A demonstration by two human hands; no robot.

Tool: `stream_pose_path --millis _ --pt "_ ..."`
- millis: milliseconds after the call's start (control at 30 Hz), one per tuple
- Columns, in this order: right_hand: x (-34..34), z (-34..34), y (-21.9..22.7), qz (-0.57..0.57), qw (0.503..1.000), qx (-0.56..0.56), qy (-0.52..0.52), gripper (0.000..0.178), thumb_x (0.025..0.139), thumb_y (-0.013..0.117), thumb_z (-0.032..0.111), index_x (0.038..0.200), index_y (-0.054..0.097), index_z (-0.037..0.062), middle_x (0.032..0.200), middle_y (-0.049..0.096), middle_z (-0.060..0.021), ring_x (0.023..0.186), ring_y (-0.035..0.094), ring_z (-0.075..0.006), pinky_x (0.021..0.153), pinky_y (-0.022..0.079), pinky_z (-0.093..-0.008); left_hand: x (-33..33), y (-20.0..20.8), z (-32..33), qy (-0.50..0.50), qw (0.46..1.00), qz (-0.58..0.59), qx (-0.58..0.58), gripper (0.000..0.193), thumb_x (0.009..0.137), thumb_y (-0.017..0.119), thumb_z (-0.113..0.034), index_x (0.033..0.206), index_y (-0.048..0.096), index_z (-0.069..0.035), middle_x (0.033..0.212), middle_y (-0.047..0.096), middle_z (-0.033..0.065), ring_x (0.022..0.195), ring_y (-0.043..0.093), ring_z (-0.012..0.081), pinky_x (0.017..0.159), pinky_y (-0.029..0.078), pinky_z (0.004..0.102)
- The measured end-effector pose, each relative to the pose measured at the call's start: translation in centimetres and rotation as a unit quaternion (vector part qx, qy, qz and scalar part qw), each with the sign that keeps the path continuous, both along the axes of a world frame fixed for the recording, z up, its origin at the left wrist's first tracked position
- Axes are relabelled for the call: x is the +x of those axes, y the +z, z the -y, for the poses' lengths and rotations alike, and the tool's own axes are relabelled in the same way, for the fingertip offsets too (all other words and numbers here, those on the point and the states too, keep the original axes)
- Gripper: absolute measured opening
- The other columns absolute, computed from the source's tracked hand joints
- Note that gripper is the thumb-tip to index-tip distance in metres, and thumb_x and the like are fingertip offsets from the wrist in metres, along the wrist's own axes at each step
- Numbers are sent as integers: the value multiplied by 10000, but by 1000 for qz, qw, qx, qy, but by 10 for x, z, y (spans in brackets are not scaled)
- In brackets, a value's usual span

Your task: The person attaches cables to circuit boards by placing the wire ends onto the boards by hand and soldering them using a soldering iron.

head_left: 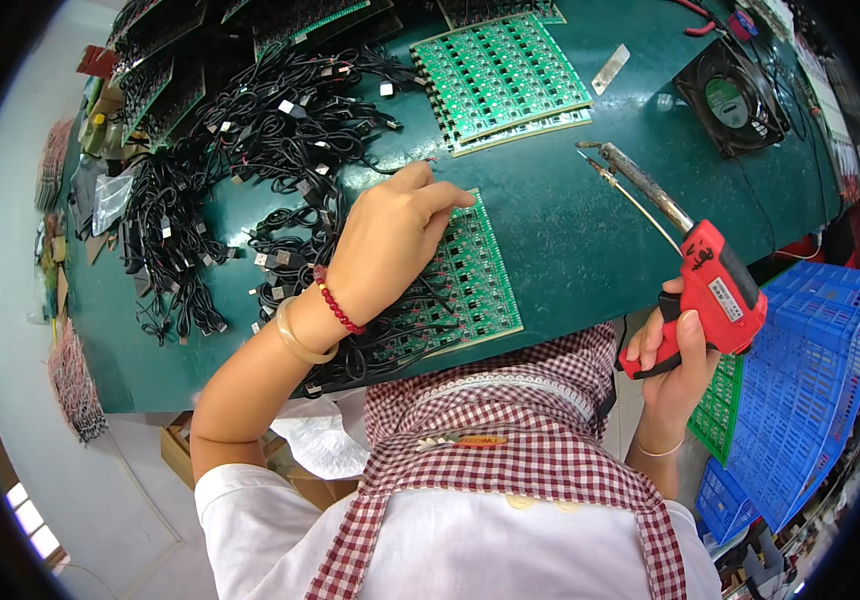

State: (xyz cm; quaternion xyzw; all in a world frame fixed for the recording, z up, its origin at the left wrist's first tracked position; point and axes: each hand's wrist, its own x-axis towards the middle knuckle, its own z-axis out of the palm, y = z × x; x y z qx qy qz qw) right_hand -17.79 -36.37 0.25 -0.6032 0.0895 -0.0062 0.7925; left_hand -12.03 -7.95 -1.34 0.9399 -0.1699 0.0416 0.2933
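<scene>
My right hand (678,358) grips a red and black soldering gun (718,290), whose metal barrel and thin wire-feed tube point up and left over the table. A green circuit board (480,275) lies near the table's front edge, with black cables across its left part. Over that board's far left part is my left hand (400,225), fingers bent and closed, one fingertip at the board's far edge. A black cable runs behind this hand, and its bare wire end (431,160) shows just beyond the knuckles. Whatever the fingertips pinch is hidden.
A large heap of black USB cables (290,110) covers the table's left side. Stacked green circuit boards (505,80) lie at the back, a metal strip (611,69) beside them. A black fan (732,98) stands at far right. Blue plastic crates (800,380) are at the right.
</scene>
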Motion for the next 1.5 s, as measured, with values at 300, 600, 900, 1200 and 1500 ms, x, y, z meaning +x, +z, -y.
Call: stream_pose_path --millis 300,600,900,1200,1500 --pt "-1 -11 -2 -66 990 -66 110 342 908 524 195 1127 485 -66 572 500 -70 425 451 -106 445 449 -255 5 -12 0 33 999 -14 -14 76 766 602 -7 825 560 16 766 581 162 663 582 333 601 471 389" --pt "-1 -30 -5 -116 962 -157 190 275 887 551 160 1060 523 -52 586 535 -57 467 483 -111 456 400 -237 5 -15 3 47 999 -19 3 77 760 586 -11 785 517 11 758 581 177 675 579 362 601 466 420" --pt "-5 -26 -12 -78 960 -184 194 216 892 569 185 929 556 -27 580 533 -51 484 494 -111 466 391 -240 6 -17 4 58 998 -23 16 77 762 581 -13 786 512 12 754 576 183 676 577 366 604 465 426" --pt "-8 -26 -12 -61 970 -159 173 254 894 551 150 1059 533 -42 585 531 -64 476 479 -111 458 382 -232 6 -17 4 62 997 -36 14 79 760 580 -6 780 507 18 750 577 188 682 579 366 614 467 424" --pt "-10 -24 -15 -64 970 -150 178 307 891 543 133 1134 498 -49 602 536 -78 465 463 -112 459 393 -234 5 -20 4 67 997 -33 20 77 760 579 -15 781 510 10 757 584 178 684 583 359 608 467 423"
